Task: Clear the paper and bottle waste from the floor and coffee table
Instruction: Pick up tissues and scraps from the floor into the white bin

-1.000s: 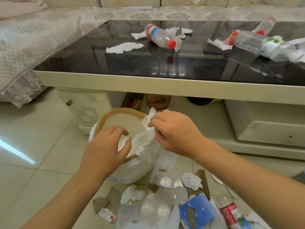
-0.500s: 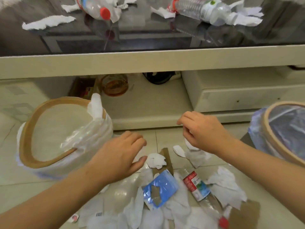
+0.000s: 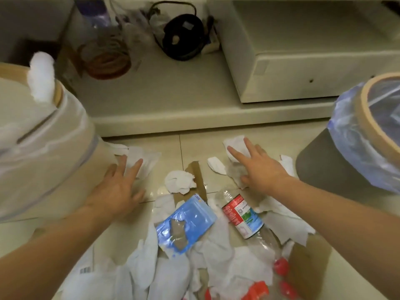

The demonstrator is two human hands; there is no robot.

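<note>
Both hands are flat and spread wide over the mess on the floor; neither grip has hold of anything yet. The left hand has its fingertips on a thin white paper just beside the white bin; the right hand presses on another white paper near the dark bin.

To do this step well, I think each hand should curl its fingers in and scrunch the paper into a ball; soft paper tears if you pull one corner, so gather it from the middle. Then drop it in the nearest bin.

The papers are soft, crinkly and torn at the edges; they lie in a big heap close to the person. A clear plastic bottle lies on its side in the heap; it looks smooth and round and may roll. A shiny blue packet lies beside it. Flat brown cardboard pokes out from under a crumpled white paper; it looks stiff. The floor tiles are glossy and slippery.
</note>
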